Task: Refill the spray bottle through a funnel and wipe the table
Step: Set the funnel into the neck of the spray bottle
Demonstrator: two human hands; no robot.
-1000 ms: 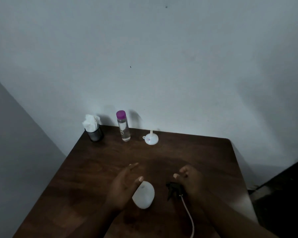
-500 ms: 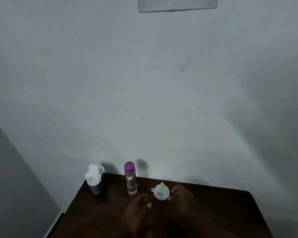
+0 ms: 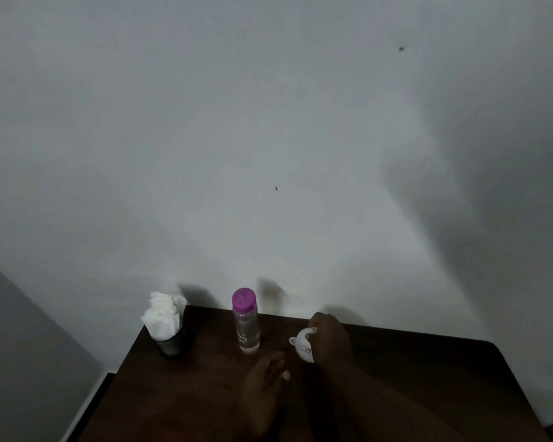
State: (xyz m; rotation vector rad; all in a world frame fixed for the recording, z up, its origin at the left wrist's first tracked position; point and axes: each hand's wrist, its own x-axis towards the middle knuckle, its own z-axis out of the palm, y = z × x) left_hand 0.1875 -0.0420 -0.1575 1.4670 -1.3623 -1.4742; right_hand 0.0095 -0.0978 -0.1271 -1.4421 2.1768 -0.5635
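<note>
Early stage: my right hand (image 3: 331, 341) closes its grip on the funnel (image 3: 304, 345); left hand (image 3: 264, 382) loose, empty. Capped water bottle (image 3: 246, 320) just left; pouring, wiping left.

Dark wood table (image 3: 428, 378) — clear plastic bottle (image 3: 247, 330), white paper tissues (image 3: 162, 317).

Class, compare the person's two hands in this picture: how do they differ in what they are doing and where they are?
The right hand is closed around the white funnel; the left hand holds nothing, its fingers loosely open. The right hand reaches farther back, level with the purple-capped bottle; the left hand lies nearer the camera. Both are bare and over the dark wooden table.
</note>
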